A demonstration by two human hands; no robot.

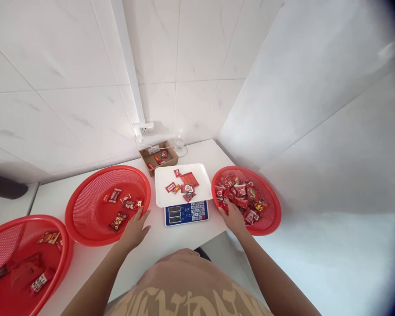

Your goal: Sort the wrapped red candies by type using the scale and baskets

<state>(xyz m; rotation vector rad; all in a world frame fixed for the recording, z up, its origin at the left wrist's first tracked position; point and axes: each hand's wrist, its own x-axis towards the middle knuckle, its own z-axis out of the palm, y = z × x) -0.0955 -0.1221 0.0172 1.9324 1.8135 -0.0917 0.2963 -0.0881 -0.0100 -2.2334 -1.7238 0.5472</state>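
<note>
My left hand [135, 229] lies over the near right rim of a red mesh basket [82, 219], its fingers apart and nothing seen in them. Several wrapped sweets [119, 220] are scattered in that basket. At the right, my right hand [234, 219] reaches over the rim of another red basket [274, 215], fingertips by a heap of red-wrapped sweets [240, 191]. Its thumb and fingers look apart. Between the hands stands a digital scale [186, 213] with a white pan [163, 186]. A red packet [190, 179] and several small sweets lie on the pan.
A third red basket [67, 254] with a few packets stands at the near left. Behind the scale are a cardboard box [158, 158] holding sweets and a clear bottle [179, 142] beside a white cable. A wall socket [147, 128] and tiled walls bound the white table [206, 150].
</note>
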